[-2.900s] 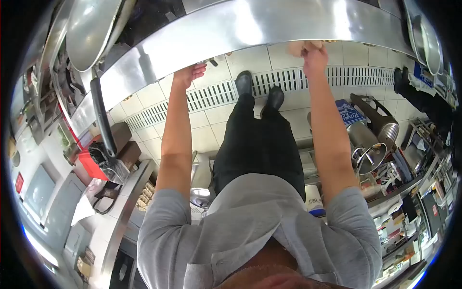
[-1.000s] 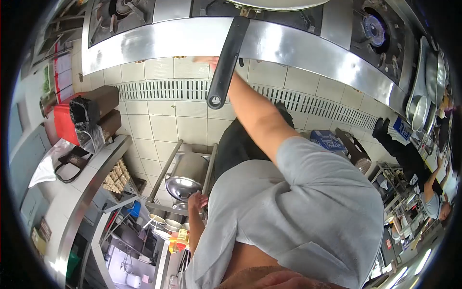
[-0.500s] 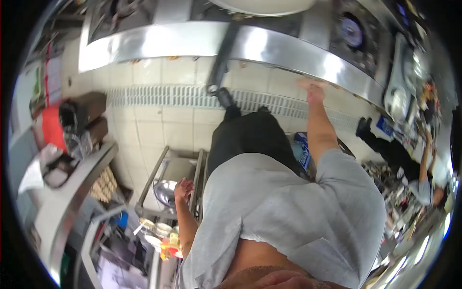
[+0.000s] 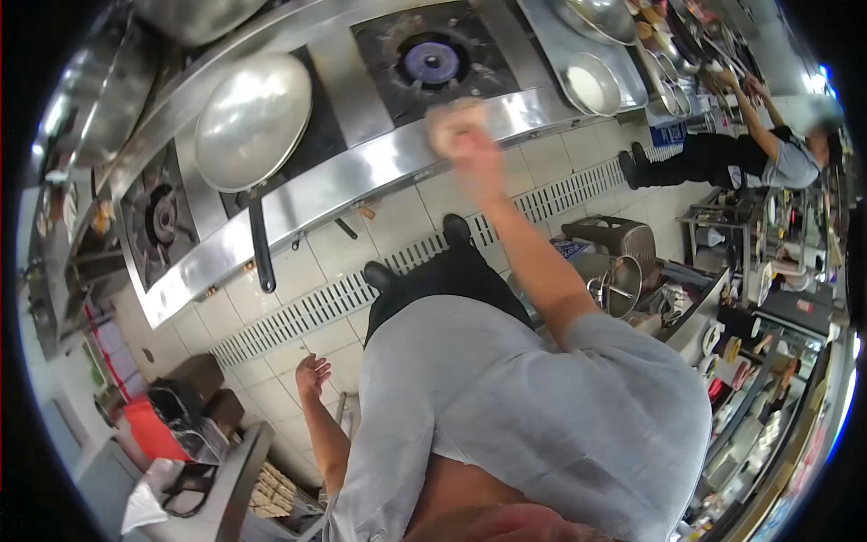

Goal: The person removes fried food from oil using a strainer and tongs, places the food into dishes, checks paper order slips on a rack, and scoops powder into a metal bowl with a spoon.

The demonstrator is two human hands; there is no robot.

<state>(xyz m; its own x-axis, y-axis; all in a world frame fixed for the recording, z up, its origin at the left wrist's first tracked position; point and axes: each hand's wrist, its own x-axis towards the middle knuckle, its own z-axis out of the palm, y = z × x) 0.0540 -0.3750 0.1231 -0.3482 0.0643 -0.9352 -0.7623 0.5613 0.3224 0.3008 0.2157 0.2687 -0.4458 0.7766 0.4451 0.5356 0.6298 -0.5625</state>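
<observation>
My right hand [image 4: 467,143] reaches forward over the steel front edge [image 4: 388,154] of the stove, just below a burner [image 4: 433,61]. It is smeared by motion, so I cannot make out its fingers or whether anything is in them. My left hand [image 4: 312,373] hangs low above the tiled floor, fingers apart and slightly curled, holding nothing. A large metal pan [image 4: 253,122] sits on the stove to the left, its dark handle [image 4: 261,239] jutting out past the front edge.
Another burner [image 4: 163,217] lies farther left. Steel bowls [image 4: 591,84] stand on a tray at the right. A co-worker [image 4: 731,163] stands beyond them. A floor grating [image 4: 298,316] crosses the tiles. Behind me on the left is a steel counter [image 4: 244,479].
The view has swung, bringing more of the stove and the whole pan into sight. My right hand has risen from beside the stove front to over its edge. My left hand stays low and free.
</observation>
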